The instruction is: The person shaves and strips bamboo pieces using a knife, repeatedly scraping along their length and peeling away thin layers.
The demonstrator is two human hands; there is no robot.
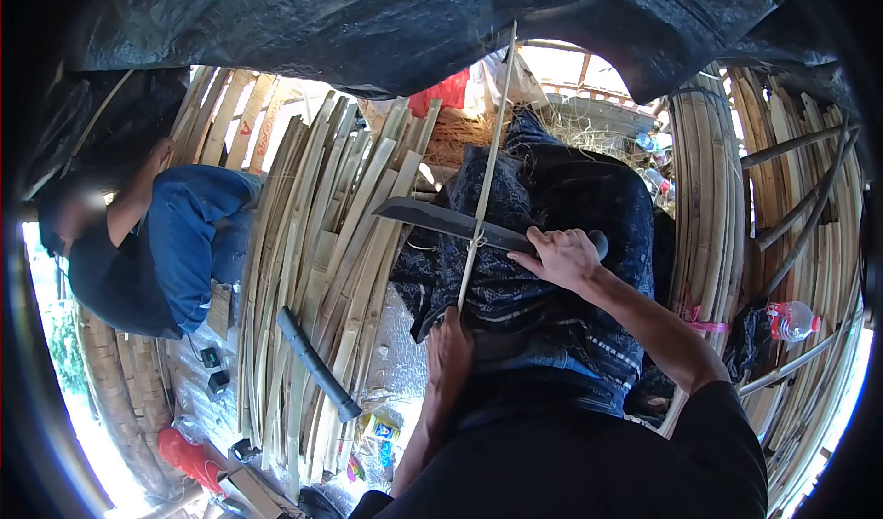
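A machete [441, 217] with a dark, broad blade lies crosswise above my lap, its handle in the closed fingers of my right hand [567, 257]. The blade touches a long, thin bamboo strip [492, 155] where the two cross. A small curled shaving [477, 237] hangs at that crossing. My left hand [449, 349] is closed around the strip's lower end, and the strip slants up and away from me. Beneath both lies a dark patterned cloth [589, 215] over my legs.
Split bamboo slats [317, 271] lie piled at my left, with a dark sheath-like tube [317, 364] on them. Another person [129, 261] sits farther left. A tied bamboo bundle [706, 197] and a plastic bottle [793, 321] are at right. Black plastic sheeting [368, 31] hangs overhead.
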